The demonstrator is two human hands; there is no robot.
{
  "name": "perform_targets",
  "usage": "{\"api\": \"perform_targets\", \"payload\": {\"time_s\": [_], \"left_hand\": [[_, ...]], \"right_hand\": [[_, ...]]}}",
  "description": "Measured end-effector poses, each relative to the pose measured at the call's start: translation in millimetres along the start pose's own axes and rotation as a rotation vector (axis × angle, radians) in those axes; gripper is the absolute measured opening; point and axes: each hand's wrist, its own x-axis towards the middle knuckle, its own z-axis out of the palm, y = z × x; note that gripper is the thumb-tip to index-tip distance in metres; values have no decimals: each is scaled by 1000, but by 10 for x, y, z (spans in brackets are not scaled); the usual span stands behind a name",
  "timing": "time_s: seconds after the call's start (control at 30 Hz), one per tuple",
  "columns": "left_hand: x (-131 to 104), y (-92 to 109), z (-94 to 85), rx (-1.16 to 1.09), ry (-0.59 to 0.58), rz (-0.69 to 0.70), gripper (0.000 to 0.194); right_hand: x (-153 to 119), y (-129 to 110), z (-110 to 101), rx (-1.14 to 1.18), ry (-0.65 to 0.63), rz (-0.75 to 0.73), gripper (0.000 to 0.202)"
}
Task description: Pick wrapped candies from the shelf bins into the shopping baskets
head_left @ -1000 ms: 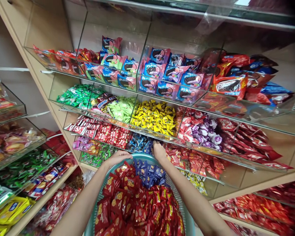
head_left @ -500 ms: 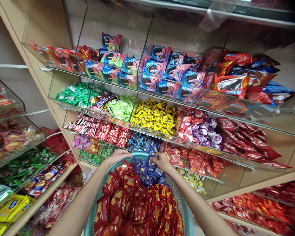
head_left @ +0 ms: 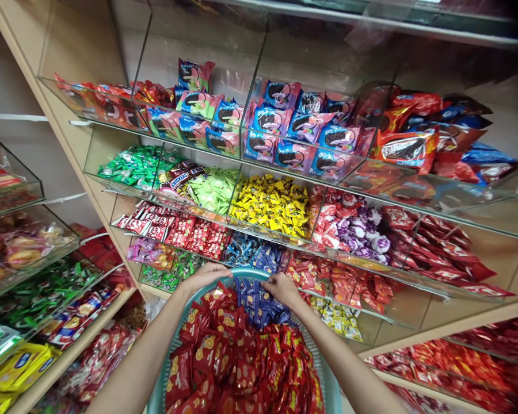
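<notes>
A teal plastic basket (head_left: 169,368) in front of me is filled with red candy packets (head_left: 216,351) and, at its far end, dark blue candy packets (head_left: 261,302). My left hand (head_left: 207,277) is closed on the far left part of the basket's rim. My right hand (head_left: 281,287) lies across the far right rim, with its fingertips pinched together beside the blue packets. What those fingers hold, if anything, is hidden. Just beyond the rim, similar blue packets (head_left: 265,257) fill a shelf compartment.
Clear shelf bins hold yellow candies (head_left: 270,204), green candies (head_left: 136,164), purple-and-white candies (head_left: 366,227) and wrapped cookies (head_left: 267,121). Glass edges (head_left: 285,244) run close above my hands. More stocked shelves (head_left: 38,293) stand to the left. Red packets (head_left: 466,362) lie low at right.
My right hand has shifted slightly down and left, its fingers drawn closer together by the blue packets. My left hand and the basket look still.
</notes>
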Motion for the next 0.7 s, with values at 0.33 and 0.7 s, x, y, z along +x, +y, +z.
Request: {"api": "perform_targets", "payload": {"time_s": [0.33,0.7], "left_hand": [[20,-25,-18,18,-16,17,38],[26,-54,-31,14,-20,22,40]], "right_hand": [[473,-106,-232,-170,149,-54,20],[776,-53,138,-284,203,41,32]]}}
